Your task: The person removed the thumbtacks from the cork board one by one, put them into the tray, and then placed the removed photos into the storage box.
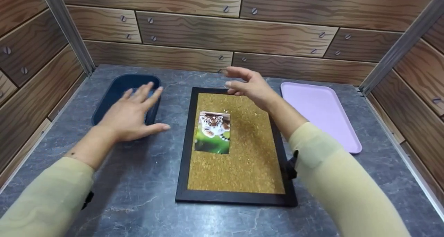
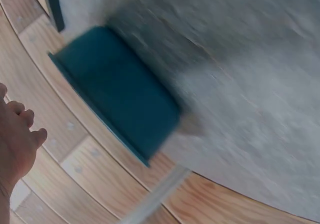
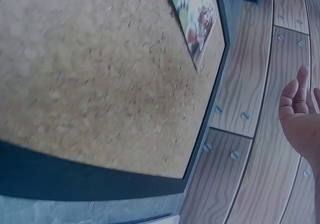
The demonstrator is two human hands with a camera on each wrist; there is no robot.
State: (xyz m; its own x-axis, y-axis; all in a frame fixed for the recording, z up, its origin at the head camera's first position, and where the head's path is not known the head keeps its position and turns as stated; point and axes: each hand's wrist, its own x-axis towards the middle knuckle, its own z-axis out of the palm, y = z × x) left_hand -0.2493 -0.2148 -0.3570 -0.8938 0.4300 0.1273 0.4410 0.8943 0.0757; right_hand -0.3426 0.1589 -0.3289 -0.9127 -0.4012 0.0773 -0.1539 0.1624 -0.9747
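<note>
My left hand (image 1: 130, 115) hovers over the dark blue tray (image 1: 104, 102) at the left, fingers spread and holding nothing. In the left wrist view the same tray (image 2: 120, 94) appears, with part of the left hand (image 2: 20, 139) at the edge. A cork board (image 1: 249, 167) with a black frame lies in the middle of the table, a tiger picture (image 1: 212, 136) on its left half. Above the board's far end is my right hand (image 1: 251, 86), its fingers loosely bent around nothing. The right wrist view shows the tiger picture (image 3: 195, 14) and the right hand (image 3: 302, 119).
A flat lilac tray (image 1: 319, 105) lies to the right of the board. The grey marbled table (image 1: 145, 202) is enclosed by wood-patterned walls (image 1: 194, 29) at the back and sides, with metal posts (image 1: 67, 25) at the corners.
</note>
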